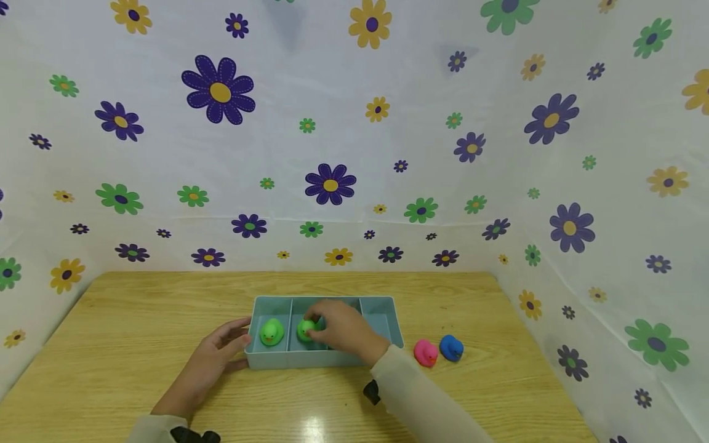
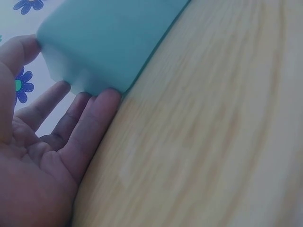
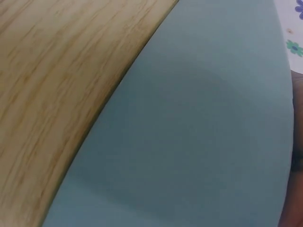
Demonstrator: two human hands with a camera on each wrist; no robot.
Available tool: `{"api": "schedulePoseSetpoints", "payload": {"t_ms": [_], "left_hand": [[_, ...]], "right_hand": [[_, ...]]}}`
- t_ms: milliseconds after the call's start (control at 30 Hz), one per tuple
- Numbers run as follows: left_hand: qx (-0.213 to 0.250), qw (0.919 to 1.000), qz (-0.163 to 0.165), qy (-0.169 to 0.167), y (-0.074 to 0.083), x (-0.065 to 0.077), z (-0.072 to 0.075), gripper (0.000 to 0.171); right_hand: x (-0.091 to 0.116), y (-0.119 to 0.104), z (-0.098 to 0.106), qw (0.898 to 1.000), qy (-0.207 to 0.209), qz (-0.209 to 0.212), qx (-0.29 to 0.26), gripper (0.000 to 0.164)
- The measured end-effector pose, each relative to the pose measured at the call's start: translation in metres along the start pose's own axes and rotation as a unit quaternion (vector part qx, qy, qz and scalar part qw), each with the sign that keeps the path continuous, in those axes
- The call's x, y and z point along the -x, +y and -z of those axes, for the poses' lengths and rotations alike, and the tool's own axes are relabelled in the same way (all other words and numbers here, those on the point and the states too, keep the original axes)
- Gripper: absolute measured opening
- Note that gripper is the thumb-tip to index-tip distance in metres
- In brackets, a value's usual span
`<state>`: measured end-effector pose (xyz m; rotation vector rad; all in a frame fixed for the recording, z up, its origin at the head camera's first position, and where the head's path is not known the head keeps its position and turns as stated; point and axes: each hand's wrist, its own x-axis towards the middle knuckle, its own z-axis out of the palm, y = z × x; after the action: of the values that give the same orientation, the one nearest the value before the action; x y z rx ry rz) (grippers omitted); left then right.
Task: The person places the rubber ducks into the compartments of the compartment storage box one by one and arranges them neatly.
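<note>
A pale blue divided box point(image 1: 293, 359) stands on the table, its compartments side by side. One green rubber duck point(image 1: 271, 333) sits in the leftmost compartment. Another green rubber duck point(image 1: 305, 331) is in the compartment to its right, pinched between thumb and fingers of my right hand point(image 1: 343, 326), which reaches in over the front wall. My left hand point(image 1: 213, 357) rests against the box's left end; in the left wrist view its fairly straight fingers point(image 2: 102, 109) touch the end wall, with the thumb up by the rim. The right wrist view shows mostly the front wall point(image 3: 189, 123).
To the right of the box, a pink rubber duck point(image 1: 426, 352) and a blue rubber duck point(image 1: 451, 348) sit close together on the wooden table point(image 1: 166, 301). A flower-patterned white sheet point(image 1: 277, 147) hangs behind the table and along its right side.
</note>
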<state>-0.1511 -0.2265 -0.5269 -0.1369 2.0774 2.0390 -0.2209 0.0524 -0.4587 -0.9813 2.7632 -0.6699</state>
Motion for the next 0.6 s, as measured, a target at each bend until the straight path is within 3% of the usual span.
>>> {"api": "schedulePoseSetpoints", "payload": {"t_ms": [600], "left_hand": [[0.001, 1.0000, -0.002, 0.000, -0.0015, -0.0003, 0.0000, 0.063]], "right_hand": [[-0.0049, -0.0028, -0.0050, 0.999, -0.025, -0.032, 0.008, 0.024]]}}
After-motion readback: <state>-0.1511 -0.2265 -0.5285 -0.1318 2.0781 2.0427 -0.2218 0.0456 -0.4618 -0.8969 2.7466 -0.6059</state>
